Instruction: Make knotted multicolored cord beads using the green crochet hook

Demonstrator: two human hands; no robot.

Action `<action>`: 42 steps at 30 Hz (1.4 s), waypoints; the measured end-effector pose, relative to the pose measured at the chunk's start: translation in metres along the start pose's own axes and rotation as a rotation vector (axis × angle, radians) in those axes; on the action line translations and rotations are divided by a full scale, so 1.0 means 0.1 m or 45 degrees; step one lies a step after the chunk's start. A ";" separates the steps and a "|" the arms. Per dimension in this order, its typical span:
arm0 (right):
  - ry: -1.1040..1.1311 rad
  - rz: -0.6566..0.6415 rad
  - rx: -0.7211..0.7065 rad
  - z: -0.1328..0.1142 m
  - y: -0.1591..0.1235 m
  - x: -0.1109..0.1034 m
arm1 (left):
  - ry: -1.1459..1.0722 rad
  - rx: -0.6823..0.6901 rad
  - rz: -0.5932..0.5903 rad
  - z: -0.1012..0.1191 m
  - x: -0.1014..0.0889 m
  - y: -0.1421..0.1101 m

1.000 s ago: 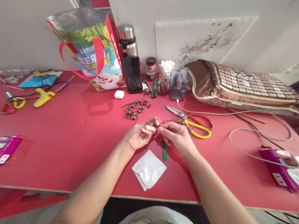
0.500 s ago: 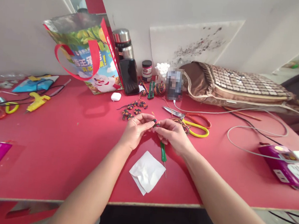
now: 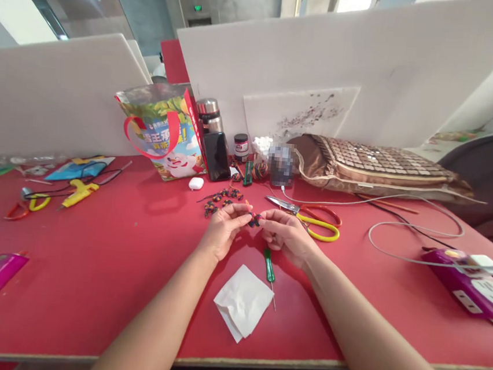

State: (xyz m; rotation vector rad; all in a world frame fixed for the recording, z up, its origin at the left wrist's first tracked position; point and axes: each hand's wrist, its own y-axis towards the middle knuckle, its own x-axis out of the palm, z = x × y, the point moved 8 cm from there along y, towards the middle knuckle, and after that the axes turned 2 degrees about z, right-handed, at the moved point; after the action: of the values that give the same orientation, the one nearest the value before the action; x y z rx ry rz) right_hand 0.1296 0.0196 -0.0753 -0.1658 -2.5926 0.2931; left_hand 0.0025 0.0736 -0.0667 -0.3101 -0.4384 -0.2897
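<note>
The person seems to have just lifted their head a bit, because more of the room shows past the big white board (image 3: 328,59). In front of it is the red table (image 3: 134,267). A long, shiny brown bag (image 3: 375,159) lies at the back on the right, and a bright shopping bag (image 3: 161,121) stands on the left.

From here I can watch the 2 hands. A second ago, the left hand (image 3: 223,229) was turned palm up. Now it has rolled over and I see its back. The right hand (image 3: 288,235) has stayed close to it.

Near the right hand lie scissors (image 3: 313,220) with red and yellow handles. A white paper (image 3: 242,304) is closer to the person, with a green-handled tool (image 3: 269,267) just beside it. Other knotted bits (image 3: 228,194) lie past the left hand.

Smallest is the dark, orange-dotted knotted piece (image 3: 255,220), up between the hands. Each hand pinches 1 side with its fingertips. It shows better in the gap now, so I think the work is all on this piece.
</note>
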 end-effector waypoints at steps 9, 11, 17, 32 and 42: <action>0.096 -0.036 -0.042 0.00 0.06 0.01 | -0.076 -0.021 -0.097 -0.04 0.09 -0.02; 0.167 -0.040 -0.051 0.00 0.07 0.01 | -0.098 -0.027 -0.103 -0.04 0.09 -0.02; 0.271 -0.023 -0.093 -0.02 0.10 -0.05 | -0.068 -0.055 -0.115 -0.05 0.13 -0.05; 0.101 0.028 -0.138 -0.05 0.06 -0.06 | 0.111 -0.138 -0.139 -0.09 0.10 -0.06; -0.163 -0.027 -0.215 -0.11 0.03 -0.04 | 0.245 -0.119 -0.185 -0.08 0.07 -0.03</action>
State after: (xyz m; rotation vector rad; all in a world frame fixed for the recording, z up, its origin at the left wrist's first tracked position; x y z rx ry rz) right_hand 0.1388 0.0240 -0.0688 -0.1844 -2.7441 0.0788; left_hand 0.0110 0.0667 -0.0699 -0.3387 -0.2583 -0.4786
